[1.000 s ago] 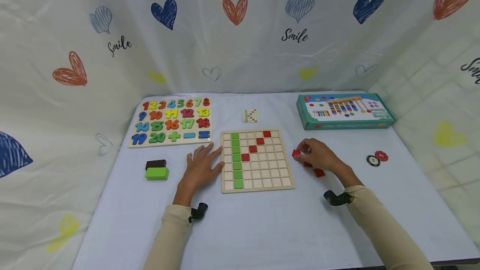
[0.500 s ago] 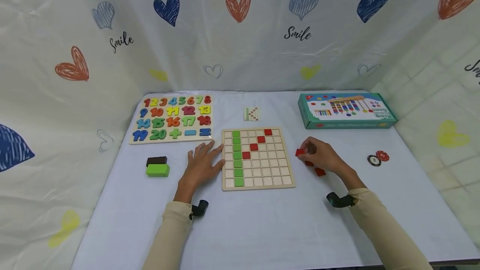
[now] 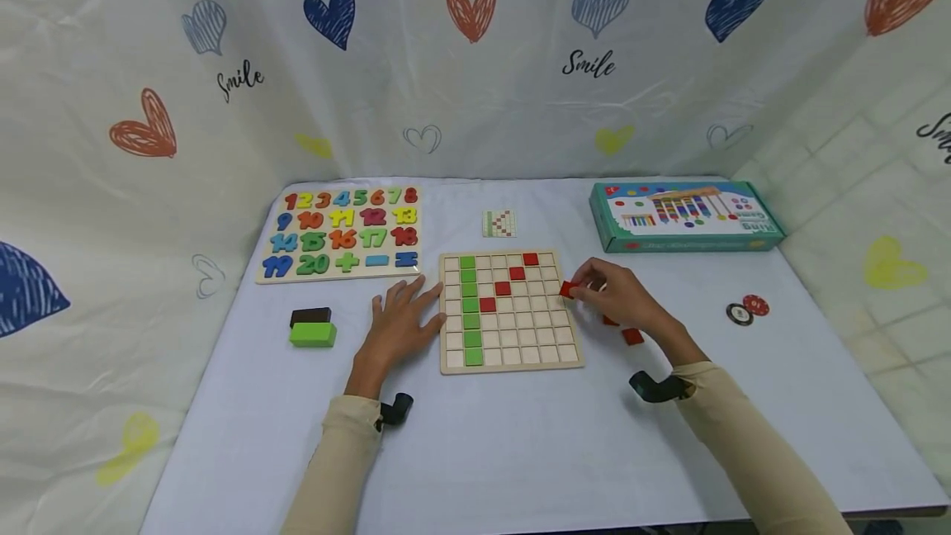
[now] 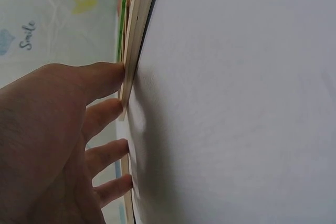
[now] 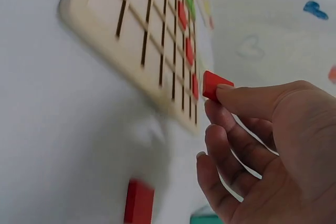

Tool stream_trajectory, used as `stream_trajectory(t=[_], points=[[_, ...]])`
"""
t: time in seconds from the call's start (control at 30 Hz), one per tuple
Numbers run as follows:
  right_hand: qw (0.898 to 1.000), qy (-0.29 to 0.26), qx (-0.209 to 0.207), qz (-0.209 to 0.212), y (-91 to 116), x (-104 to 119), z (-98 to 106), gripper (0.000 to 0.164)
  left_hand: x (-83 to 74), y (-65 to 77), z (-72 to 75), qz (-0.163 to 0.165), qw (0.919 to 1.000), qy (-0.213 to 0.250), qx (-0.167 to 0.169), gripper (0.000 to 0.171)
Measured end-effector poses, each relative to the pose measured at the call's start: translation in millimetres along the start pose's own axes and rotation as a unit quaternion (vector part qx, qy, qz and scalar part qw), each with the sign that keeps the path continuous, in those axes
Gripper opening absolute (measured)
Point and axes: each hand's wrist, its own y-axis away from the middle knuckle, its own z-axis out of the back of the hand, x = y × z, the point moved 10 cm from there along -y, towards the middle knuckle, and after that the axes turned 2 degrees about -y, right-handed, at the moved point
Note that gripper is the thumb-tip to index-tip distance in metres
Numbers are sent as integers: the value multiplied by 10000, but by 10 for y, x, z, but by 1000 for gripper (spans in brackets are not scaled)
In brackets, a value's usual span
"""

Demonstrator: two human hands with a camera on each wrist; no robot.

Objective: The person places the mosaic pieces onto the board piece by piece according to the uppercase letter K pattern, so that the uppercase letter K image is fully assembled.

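A wooden grid board (image 3: 516, 345) lies mid-table, with a column of green tiles (image 3: 471, 321) near its left side and a diagonal of red tiles (image 3: 503, 289) rising to the top right. My left hand (image 3: 397, 329) rests on the table, its spread thumb and index finger touching the board's left edge, as the left wrist view also shows. Between thumb and fingertips my right hand (image 3: 620, 295) pinches a red tile (image 5: 212, 85), held over the board's right edge. Loose red tiles (image 3: 632, 337) lie on the cloth below that hand, partly hidden by it.
A number puzzle board (image 3: 338, 234) stands back left, a small pattern card (image 3: 499, 224) behind the grid, and a teal box (image 3: 687, 217) back right. Green (image 3: 313, 335) and dark (image 3: 310, 316) blocks lie left. Two round chips (image 3: 740, 314) lie right.
My right hand has lifted the red tile from beside the loose tiles and moved left to the board's right edge. My left hand has stayed at the board.
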Motion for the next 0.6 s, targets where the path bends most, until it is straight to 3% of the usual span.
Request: stream_trajectory(t=[0.13, 0.3, 0.43, 0.6], points=[[9992, -140, 188, 321, -77, 267, -221, 13, 10, 5, -6, 6, 10000, 31, 15, 61], [9942, -179, 688, 809, -144, 566, -650, 12, 29, 3, -18, 24, 10000, 33, 19, 62], [9918, 3, 957, 845, -170, 638, -906, 14, 37, -11, -32, 1, 10000, 26, 9, 62], [9939, 136, 856, 677, -186, 600, -979, 10, 45, -19, -33, 3, 10000, -58, 20, 63]])
